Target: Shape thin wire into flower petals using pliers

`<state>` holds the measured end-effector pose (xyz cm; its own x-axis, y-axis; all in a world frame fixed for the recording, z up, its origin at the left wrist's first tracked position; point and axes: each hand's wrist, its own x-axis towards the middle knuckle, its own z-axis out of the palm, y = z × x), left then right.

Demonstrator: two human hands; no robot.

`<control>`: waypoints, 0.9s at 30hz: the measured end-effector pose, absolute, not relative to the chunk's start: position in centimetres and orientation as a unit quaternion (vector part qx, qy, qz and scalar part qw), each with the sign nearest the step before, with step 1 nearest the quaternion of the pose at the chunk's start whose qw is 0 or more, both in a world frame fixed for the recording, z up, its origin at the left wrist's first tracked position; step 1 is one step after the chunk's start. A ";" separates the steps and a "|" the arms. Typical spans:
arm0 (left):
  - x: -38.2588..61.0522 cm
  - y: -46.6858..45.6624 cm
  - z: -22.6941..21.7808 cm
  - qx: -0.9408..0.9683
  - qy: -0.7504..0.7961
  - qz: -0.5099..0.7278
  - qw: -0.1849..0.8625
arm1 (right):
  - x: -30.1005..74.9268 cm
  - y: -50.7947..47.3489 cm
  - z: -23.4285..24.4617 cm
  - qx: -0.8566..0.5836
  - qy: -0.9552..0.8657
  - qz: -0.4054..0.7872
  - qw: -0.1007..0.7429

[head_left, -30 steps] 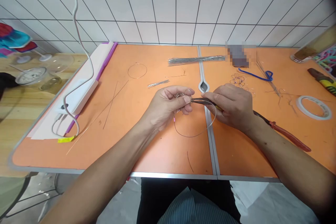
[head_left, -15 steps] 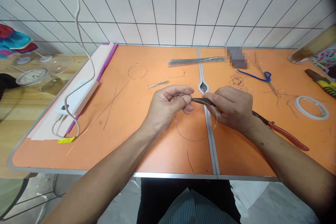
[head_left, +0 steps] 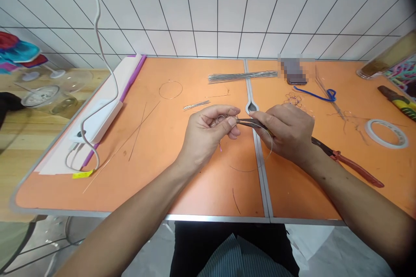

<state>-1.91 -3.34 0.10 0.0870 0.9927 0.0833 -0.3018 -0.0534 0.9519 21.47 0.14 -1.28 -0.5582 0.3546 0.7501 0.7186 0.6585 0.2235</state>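
Since the earlier pictures the loose tail of the wire (head_left: pixel 247 169) has swung lower and further toward the table seam (head_left: pixel 260 160), while both hands have kept almost the same place over the orange tabletop (head_left: pixel 182 181). Taking that seam as the landmark: the left forearm comes up from the near edge on the left of it and the right forearm from the near edge on the right, the two meeting above it, just short of the teardrop-shaped opening (head_left: pixel 251 107) in the seam. The left hand (head_left: pixel 204 134) sits just left of the seam, wrist bent inward, its grip narrow, thumb and fingertips pinched on small wire loops (head_left: pixel 224 117). The right hand (head_left: pixel 287 132) sits just right of it, its grip wrapped tight round the pliers (head_left: pixel 344 158), whose red handles trail back along the forearm and whose dark nose crosses the seam to meet the loops. The step in hand looks like bending the wire into another small loop at the pinch. The next move, by my judgement, calls for a steady left pinch while the pliers turn, with the tail kept free. A tiny pink bead (head_left: pixel 221 149) hangs on the wire below the left fingers.
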 end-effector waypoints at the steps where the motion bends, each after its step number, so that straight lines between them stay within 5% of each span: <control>1: -1.9 -3.3 0.0 0.460 0.368 0.564 0.579 | 21.5 0.2 -1.3 -0.312 -0.843 -0.265 0.349; 27: -1.2 -3.7 -0.5 0.456 0.338 0.610 0.552 | 20.9 -0.2 -1.4 -0.325 -0.844 -0.223 0.362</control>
<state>-1.19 -3.71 -0.53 0.0264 0.9827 0.1833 -0.3648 -0.1613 0.9170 20.89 -0.20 -1.37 -0.5257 0.3878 0.7571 0.7112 0.6887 0.1410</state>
